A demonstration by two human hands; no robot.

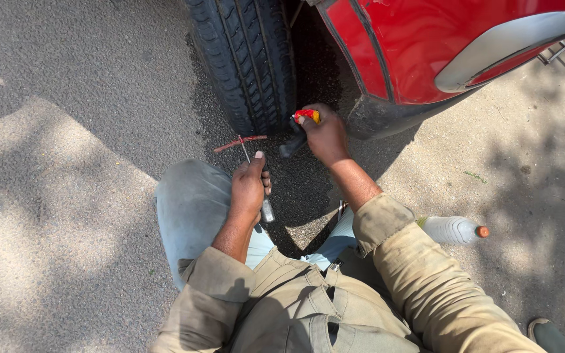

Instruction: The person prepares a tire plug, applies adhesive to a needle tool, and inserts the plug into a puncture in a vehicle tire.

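The person crouches on the asphalt ground (pixel 67 163) beside a red car (pixel 426 46), facing its black tyre (pixel 246 59).

The left hand (pixel 248 189) is wrapped around the handle of a metal insertion tool (pixel 266 208), fingers (pixel 267 184) curled tight against the grip and the thumb laid up along its top. The handle's silver end pokes out below the fist. The tool's thin shaft rises from the hand toward the tyre tread, and a reddish repair strip (pixel 240 141) lies threaded across its tip, sticking out to both sides, just short of the rubber.

The right hand (pixel 325 134) is held low against the base of the tyre, close to where the tread meets the ground. Its fingers are closed around a small red and yellow tube (pixel 307 116), whose end shows above the knuckles and points at the tread. A dark object (pixel 292 145) juts down from under the same hand; what it is cannot be told.

Behind the right elbow a clear plastic bottle (pixel 452 229) with an orange cap lies on its side on the ground, well apart from both hands.
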